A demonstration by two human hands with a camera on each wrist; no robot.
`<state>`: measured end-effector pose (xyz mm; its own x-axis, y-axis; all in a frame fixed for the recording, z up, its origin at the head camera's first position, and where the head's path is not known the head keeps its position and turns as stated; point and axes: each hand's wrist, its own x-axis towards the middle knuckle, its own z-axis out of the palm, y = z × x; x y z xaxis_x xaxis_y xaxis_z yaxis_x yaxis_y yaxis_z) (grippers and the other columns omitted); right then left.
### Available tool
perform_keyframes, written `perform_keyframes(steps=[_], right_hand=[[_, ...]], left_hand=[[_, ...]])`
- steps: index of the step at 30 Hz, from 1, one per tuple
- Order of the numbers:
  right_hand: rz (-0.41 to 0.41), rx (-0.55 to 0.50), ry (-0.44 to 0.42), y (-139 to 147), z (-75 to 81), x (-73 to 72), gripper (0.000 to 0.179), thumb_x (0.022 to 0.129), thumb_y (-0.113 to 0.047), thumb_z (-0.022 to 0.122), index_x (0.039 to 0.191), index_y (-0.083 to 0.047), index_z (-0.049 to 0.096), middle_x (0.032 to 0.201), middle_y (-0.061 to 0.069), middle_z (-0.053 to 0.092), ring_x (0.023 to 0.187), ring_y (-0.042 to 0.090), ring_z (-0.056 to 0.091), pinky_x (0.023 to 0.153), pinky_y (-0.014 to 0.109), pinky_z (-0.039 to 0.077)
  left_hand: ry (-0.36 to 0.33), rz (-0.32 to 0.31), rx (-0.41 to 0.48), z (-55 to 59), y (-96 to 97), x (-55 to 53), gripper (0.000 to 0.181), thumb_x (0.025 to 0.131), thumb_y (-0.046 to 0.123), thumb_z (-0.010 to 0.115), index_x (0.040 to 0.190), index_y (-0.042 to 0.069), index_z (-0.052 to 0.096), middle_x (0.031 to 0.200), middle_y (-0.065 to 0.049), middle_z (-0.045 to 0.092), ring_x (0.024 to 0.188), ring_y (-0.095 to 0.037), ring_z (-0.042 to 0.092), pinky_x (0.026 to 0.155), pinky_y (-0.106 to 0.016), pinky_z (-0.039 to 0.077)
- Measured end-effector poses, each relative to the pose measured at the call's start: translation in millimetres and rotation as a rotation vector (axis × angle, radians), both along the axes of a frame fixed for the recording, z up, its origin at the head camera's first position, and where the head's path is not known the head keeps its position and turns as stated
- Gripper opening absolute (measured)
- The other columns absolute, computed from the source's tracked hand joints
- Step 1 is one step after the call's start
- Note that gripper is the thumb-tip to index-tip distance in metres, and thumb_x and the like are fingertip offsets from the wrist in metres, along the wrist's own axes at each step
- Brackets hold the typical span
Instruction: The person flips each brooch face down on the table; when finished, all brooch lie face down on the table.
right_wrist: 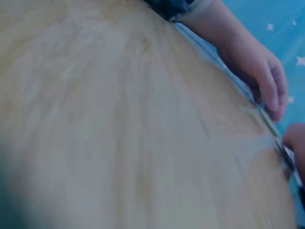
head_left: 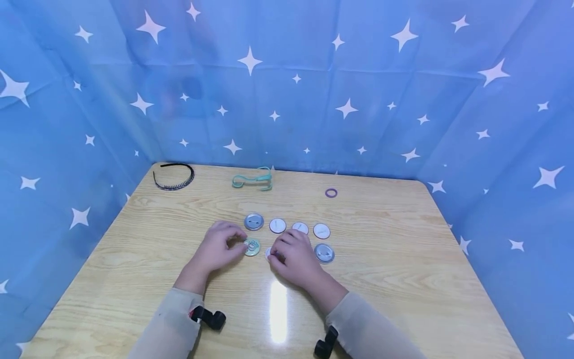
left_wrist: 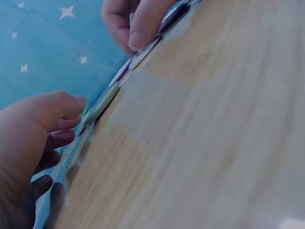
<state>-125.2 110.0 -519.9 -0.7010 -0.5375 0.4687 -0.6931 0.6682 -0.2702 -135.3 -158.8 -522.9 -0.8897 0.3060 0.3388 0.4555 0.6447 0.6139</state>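
Observation:
My left hand (head_left: pixel 219 245) has its thumb and forefinger curved at the left rim of a green pin badge (head_left: pixel 253 247) with a pattern on it. In the left wrist view, that green badge (left_wrist: pixel 106 104) lies low along the tabletop beside the thumb. The right hand (head_left: pixel 293 255) pinches a small white badge (head_left: pixel 268 253), mostly covered by the fingers. Behind the hands is a row of pin badges lying back side up: a silver badge (head_left: pixel 253 222) and three white ones, among them a white badge (head_left: pixel 277 225). Another silver badge (head_left: pixel 324 253) sits right of my right hand.
Toward the back of the wooden table (head_left: pixel 394 239) lie a black toothed headband (head_left: pixel 188 180), a teal looped object (head_left: pixel 257 178) and a purple ring (head_left: pixel 331 193). A blue curtain (head_left: pixel 287 124) with white stars hangs behind and at both sides.

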Motion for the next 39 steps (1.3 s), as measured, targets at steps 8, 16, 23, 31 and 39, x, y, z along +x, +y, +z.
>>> perform_keyframes(steps=[8, 16, 23, 31, 39], right_hand=[[-0.009, 0.0, 0.122, -38, 0.1, -0.5, 0.008, 0.092, -0.03, 0.076, 0.091, -0.022, 0.075, 0.098, -0.008, 0.069, 0.103, 0.02, 0.06, 0.094, 0.044, 0.048], [-0.153, 0.078, -0.022, -55, 0.3, -3.2, 0.027, 0.093, -0.035, 0.068, 0.112, -0.02, 0.079, 0.103, -0.004, 0.064, 0.101, 0.023, 0.053, 0.092, 0.044, 0.045], [-0.198, 0.124, -0.141, -52, -3.3, -1.2, 0.042, 0.091, -0.042, 0.066, 0.124, -0.019, 0.078, 0.11, -0.003, 0.063, 0.105, 0.023, 0.049, 0.098, 0.047, 0.038], [-0.181, 0.096, -0.146, -50, -4.0, 0.4, 0.039, 0.091, -0.04, 0.068, 0.122, -0.019, 0.078, 0.106, -0.004, 0.061, 0.104, 0.022, 0.048, 0.097, 0.049, 0.036], [-0.156, 0.071, -0.156, -48, 2.5, 2.2, 0.04, 0.095, -0.038, 0.07, 0.127, -0.017, 0.077, 0.102, -0.005, 0.063, 0.102, 0.021, 0.05, 0.096, 0.048, 0.036]], left_hand=[[-0.029, -0.019, -0.036, -2.0, -7.0, -0.1, 0.033, 0.084, 0.029, 0.088, 0.114, 0.017, 0.081, 0.125, -0.004, 0.07, 0.125, -0.033, 0.054, 0.111, -0.058, 0.033], [-0.021, -0.022, -0.045, -3.4, -5.9, -1.1, 0.034, 0.083, 0.029, 0.089, 0.115, 0.021, 0.082, 0.125, -0.003, 0.069, 0.123, -0.032, 0.053, 0.11, -0.058, 0.032], [-0.033, -0.023, -0.057, -4.0, -6.8, -0.8, 0.036, 0.081, 0.03, 0.09, 0.116, 0.023, 0.082, 0.123, 0.0, 0.068, 0.123, -0.031, 0.052, 0.108, -0.057, 0.032], [-0.038, -0.027, -0.064, -5.4, -7.0, -0.3, 0.036, 0.082, 0.029, 0.091, 0.116, 0.022, 0.082, 0.122, 0.001, 0.068, 0.122, -0.029, 0.052, 0.107, -0.056, 0.033], [-0.033, -0.032, -0.023, -5.7, -7.7, -1.1, 0.037, 0.081, 0.026, 0.094, 0.115, 0.022, 0.082, 0.112, 0.005, 0.073, 0.112, -0.023, 0.055, 0.1, -0.05, 0.036]])
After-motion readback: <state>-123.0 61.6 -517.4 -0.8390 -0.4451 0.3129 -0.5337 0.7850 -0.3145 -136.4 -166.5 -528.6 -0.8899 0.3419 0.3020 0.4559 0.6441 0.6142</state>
